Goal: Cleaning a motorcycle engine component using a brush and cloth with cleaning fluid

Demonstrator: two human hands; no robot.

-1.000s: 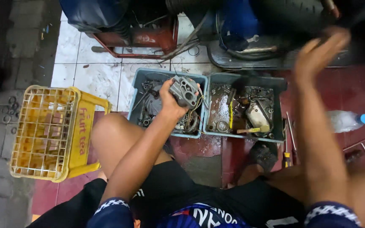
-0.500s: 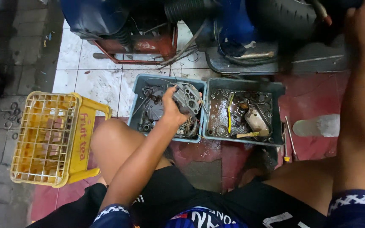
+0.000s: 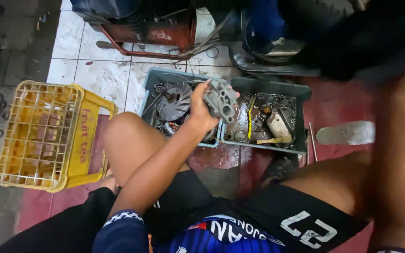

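My left hand (image 3: 201,110) holds a grey metal engine part (image 3: 221,100), a carburettor-like block with round holes, above the gap between two trays. Under it, the left grey tray (image 3: 149,93) contains a round finned metal disc (image 3: 174,102) and several oily parts. The right grey tray (image 3: 263,146) holds greasy parts, a yellow-handled tool and a pale metal casting (image 3: 279,125). My right arm (image 3: 399,164) fills the right edge, blurred and close to the camera; its hand is out of view.
A yellow plastic bottle crate (image 3: 48,133) lies at my left on the floor. A red metal stand (image 3: 162,37) and a dark vehicle part stand beyond the trays. A long thin rod (image 3: 312,140) lies right of the trays.
My right arm has swung up and closer to the camera, its hand leaving the view. My left hand keeps the grey part, shifted slightly over the trays' edge.
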